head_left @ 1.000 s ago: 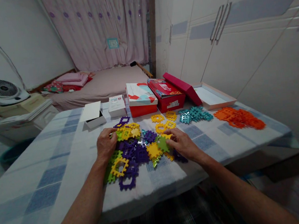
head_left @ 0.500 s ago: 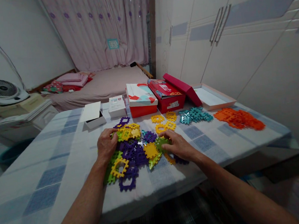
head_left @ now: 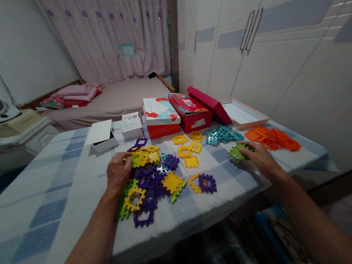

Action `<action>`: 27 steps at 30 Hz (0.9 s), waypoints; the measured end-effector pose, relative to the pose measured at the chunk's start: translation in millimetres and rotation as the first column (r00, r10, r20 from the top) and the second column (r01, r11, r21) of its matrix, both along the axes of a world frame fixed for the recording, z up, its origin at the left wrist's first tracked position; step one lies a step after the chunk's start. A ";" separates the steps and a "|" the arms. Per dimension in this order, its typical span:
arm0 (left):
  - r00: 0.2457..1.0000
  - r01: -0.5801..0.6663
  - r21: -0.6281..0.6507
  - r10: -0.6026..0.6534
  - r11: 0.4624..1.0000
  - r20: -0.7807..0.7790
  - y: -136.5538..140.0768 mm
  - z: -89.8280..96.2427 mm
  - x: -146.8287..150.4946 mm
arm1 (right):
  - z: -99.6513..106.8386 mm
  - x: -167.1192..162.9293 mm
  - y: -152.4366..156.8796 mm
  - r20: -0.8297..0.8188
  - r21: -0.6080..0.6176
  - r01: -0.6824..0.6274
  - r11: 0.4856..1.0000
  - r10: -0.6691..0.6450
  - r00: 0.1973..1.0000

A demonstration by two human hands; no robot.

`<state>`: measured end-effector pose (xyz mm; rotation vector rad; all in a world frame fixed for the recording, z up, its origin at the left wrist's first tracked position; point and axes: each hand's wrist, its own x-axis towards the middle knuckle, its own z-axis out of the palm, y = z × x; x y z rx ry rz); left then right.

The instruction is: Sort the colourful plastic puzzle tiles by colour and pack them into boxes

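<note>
My right hand (head_left: 260, 157) pinches a lime-green interlocking tile (head_left: 237, 153) with notched edges, over the cloth on the right. On the left, my left hand (head_left: 119, 169) has its fingers closed around the edge of another lime-green tile (head_left: 133, 161) in the mixed pile, its fingertips partly hidden. Purple tiles (head_left: 151, 179), yellow tiles (head_left: 172, 182) and green ones overlap in that pile. Apart from it, a purple tile (head_left: 207, 183) overlaps a yellow one near the front. Several yellow tiles (head_left: 191, 162) lie together behind.
Teal tiles (head_left: 225, 134) and orange tiles (head_left: 272, 138) form separate heaps at the right. Along the back stand white boxes (head_left: 131, 125), a red-and-white box (head_left: 162, 116), a red box (head_left: 192, 112) with a leaning lid, and a shallow tray (head_left: 263, 120). A checked cloth (head_left: 76, 190) covers the table.
My right hand has moved right, away from the pile, carrying the lime-green tile. A yellow tile now shows below the yellow group. The left hand stays at the pile; the view has shifted slightly.
</note>
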<state>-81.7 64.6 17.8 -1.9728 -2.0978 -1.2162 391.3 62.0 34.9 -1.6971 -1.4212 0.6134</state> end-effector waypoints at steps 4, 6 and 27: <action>1.000 -0.001 0.007 0.001 1.000 -0.008 0.4 -1.1 -0.4 | -13.8 32.9 1.7 0.296 0.071 0.099 0.993 -0.116 0.948; 1.000 -0.007 0.008 0.007 1.000 -0.023 -0.2 0.2 -0.8 | -15.3 24.7 -3.4 0.429 0.184 0.131 0.974 -0.199 0.881; 0.715 0.634 -0.193 -0.663 0.749 -0.224 -63.9 22.7 92.3 | 0.4 -124.5 -63.0 0.431 0.086 -0.574 0.814 0.489 0.758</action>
